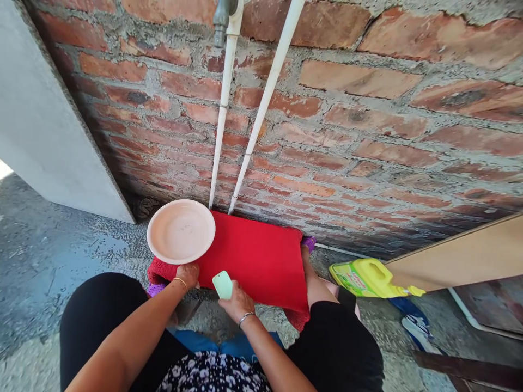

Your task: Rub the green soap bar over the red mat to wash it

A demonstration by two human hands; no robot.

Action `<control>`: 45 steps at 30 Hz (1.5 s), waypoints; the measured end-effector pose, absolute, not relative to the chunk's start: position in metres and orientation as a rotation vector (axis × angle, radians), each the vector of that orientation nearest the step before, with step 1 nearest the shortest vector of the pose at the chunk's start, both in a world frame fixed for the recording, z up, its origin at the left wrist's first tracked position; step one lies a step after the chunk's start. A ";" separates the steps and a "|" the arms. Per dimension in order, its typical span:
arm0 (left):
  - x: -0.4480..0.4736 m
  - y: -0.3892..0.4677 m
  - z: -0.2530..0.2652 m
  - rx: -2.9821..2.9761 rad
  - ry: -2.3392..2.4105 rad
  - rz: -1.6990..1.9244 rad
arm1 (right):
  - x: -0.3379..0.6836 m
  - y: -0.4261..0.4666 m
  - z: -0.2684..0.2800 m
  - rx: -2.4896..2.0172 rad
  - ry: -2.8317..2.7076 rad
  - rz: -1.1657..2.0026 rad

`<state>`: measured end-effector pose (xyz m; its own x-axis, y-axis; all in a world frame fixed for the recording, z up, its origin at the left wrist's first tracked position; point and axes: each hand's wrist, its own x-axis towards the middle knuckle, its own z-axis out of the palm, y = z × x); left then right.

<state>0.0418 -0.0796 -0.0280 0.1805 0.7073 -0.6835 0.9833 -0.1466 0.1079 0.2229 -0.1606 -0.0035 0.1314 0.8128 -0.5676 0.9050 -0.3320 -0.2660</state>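
A red mat (257, 256) lies draped over a low support, smooth side up, with shaggy edges hanging down. On its left end stands a pale pink basin (182, 231) with no water visible in it. Just below the basin's rim, my left hand (188, 275) is closed at the mat's front edge; its fingertips are partly hidden. My right hand (239, 302) grips a pale green scrub brush (223, 284) with a small hole at one end. The brush is over the mat's front edge, and its underside is out of sight.
A yellow detergent jug (363, 276) lies at the right near a tan board (457, 253). Behind the mat rise a brick wall (368, 130) and two white pipes (261, 109) with a tap (221, 24). A grey slab (61, 109) leans at left; the floor (90, 245) looks wet.
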 end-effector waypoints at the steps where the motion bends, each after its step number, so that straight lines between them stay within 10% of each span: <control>1: 0.042 -0.080 -0.025 1.935 1.587 -0.667 | 0.226 -0.161 -0.003 2.241 1.711 -0.967; 45: 0.050 -0.075 -0.014 1.909 1.559 -0.755 | 0.317 -0.147 -0.005 2.642 1.445 -0.769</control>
